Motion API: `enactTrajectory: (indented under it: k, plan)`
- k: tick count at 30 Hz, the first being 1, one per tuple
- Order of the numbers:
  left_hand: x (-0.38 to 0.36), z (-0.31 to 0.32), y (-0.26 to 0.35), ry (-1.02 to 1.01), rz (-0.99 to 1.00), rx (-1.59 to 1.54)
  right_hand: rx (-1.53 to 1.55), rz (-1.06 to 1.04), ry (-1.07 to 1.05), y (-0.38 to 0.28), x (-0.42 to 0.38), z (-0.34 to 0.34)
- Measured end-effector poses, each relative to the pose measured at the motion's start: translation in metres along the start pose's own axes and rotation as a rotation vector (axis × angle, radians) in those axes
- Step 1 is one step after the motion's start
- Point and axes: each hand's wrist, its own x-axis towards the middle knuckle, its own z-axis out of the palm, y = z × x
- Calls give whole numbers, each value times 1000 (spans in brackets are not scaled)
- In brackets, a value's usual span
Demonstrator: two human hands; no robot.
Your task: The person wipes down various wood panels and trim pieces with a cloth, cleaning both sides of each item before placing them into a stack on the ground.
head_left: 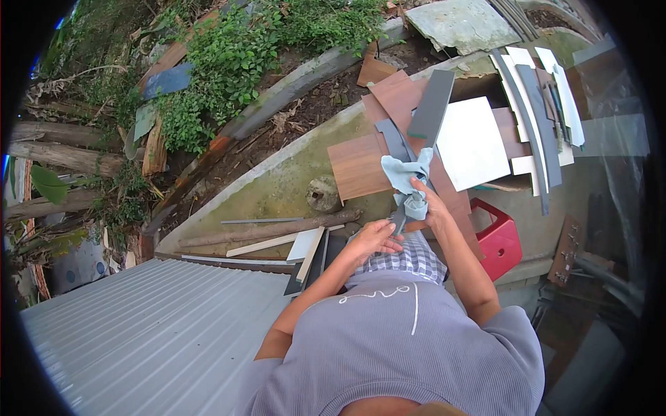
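A light blue cloth is bunched in my right hand, whose fingers and thumb close around it. The cloth lies against a narrow dark grey strip, which shows just below it. My left hand pinches the near end of that strip, with its fingers bent. Beyond the cloth, a dark grey board rests at a slant over brown wood-grain panels. How far the strip extends under the cloth is hidden.
A white panel lies right of the brown ones. Several white and grey strips are stacked farther right. A red plastic stool stands at my right. Loose wood strips lie at left, beside corrugated metal sheeting.
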Motion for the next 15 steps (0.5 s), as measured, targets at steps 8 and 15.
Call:
enactTrajectory:
  k: [8,15]
  plan:
    - [0,-10,-4,-27,-2,-15,-223,323,-106,21,-53,28]
    - [-2,-3,-5,23,-11,3,-342,162,-48,4,-23,14]
